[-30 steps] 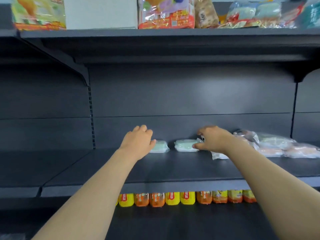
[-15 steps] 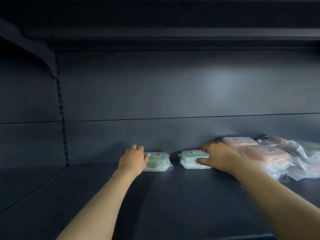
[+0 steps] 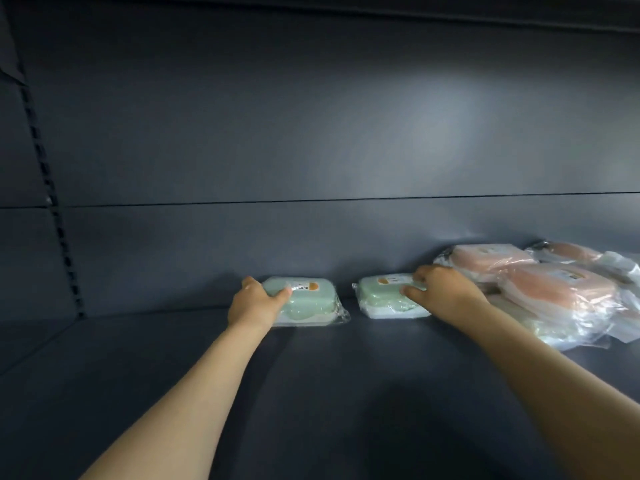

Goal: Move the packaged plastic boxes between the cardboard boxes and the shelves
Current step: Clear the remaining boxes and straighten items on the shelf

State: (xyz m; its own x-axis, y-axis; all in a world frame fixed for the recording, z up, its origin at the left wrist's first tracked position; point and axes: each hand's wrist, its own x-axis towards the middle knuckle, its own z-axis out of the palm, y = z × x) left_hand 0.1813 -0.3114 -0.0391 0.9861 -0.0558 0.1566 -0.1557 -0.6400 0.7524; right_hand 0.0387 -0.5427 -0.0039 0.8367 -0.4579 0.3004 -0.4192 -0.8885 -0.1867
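Two grips at once here. Left hand (image 3: 254, 303): fingers (image 3: 250, 283) curl round the far left end of the left box (image 3: 311, 301), with the thumb laid over its top. Right hand (image 3: 443, 294): fingers (image 3: 420, 277) hook over the back of the right box (image 3: 381, 299), and the thumb presses on its lid. So each hand is pinching a green box.

A second ago both hands were only hovering beside them, and now they've closed on. The boxes haven't budged though. Both sit flat mid-frame on the shelf (image 3: 311, 393), tight against the back panel (image 3: 311, 133) with a small gap between them. The pink boxes (image 3: 554, 292) are piled just right of the right hand.

My guess is the grab is done and the lift comes next, but it could equally be the last nudge of placing them. Can't tell which.
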